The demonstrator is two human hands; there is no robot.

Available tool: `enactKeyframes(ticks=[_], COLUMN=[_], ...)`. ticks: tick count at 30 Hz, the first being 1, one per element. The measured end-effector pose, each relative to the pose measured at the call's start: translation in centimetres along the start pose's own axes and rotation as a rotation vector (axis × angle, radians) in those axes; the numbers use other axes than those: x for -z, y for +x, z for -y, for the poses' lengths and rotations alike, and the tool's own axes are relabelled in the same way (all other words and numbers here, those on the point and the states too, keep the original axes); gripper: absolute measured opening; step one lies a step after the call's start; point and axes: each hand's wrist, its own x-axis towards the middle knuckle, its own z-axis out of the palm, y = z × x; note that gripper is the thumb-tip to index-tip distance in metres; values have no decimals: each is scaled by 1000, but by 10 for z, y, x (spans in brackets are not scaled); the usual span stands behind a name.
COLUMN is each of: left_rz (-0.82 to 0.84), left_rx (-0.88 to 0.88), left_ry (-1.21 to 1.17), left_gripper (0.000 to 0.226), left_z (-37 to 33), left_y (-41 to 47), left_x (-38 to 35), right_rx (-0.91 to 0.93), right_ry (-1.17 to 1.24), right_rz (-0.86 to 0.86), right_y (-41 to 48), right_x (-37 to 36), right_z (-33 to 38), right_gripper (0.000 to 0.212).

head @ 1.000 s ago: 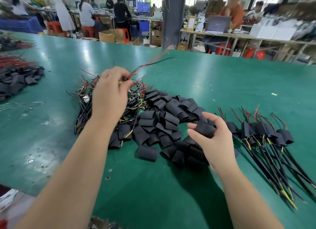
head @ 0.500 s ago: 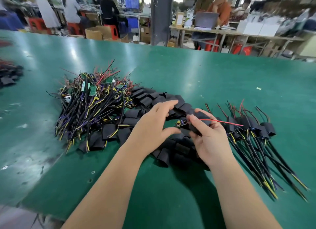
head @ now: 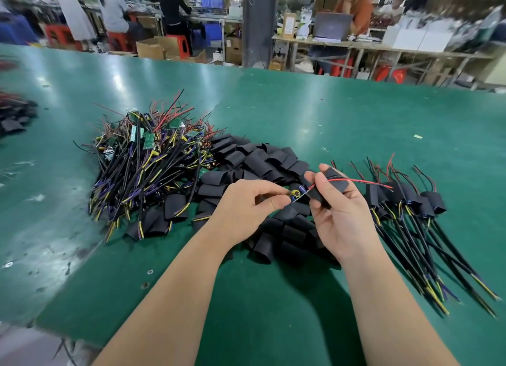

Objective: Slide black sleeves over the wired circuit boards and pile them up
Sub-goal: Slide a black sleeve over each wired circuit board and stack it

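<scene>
At left hand (head: 246,204) — board (head: 296,194), print unreadable

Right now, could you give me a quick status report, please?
Left hand pinches circuit board. Right hand holds black sleeve; board not yet inside. Nothing in the way.

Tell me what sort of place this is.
Probably an electronics assembly workshop: a long green workbench heaped with wired circuit boards and black sleeves, and other workers seated on red stools at benches behind.
</scene>
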Motion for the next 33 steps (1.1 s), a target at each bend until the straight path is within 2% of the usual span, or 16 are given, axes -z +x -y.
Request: enactKeyframes(ticks=[5,10,17,21,23,25,30,33], left_rz=[-44,-93,-41,-41,-70,-124,-323,-365], left_rx=[12,7,-162,-206,-201,-204,-184,-195], left_ry=[-26,-23,267,465,510,530,473,461], left_gripper=[20,15,17,18,19,17,10,9], left_z=[0,2,-4,-6,-4,-2,7,10], left_y=[0,-3,-7,-7,-7,-7,-7,-6], left_x=[2,2,1,0,0,2,11,16], right_rx=[21,21,20,44,22,-15,-57,-34], right_ry=[-6,24,7,-183,-366,-426,-345,-266], right_rz=[-6,-34,-54,-49,-75,-116,-126,-146], right_y=[-1,-1,0,1,1,4,9,12], right_x=[-2,-3,-2,-2,-1,-1,5,12], right_z=[1,1,2,-2,-5,-6,0,7], right_gripper=[17,17,20,21,14,12,18,18])
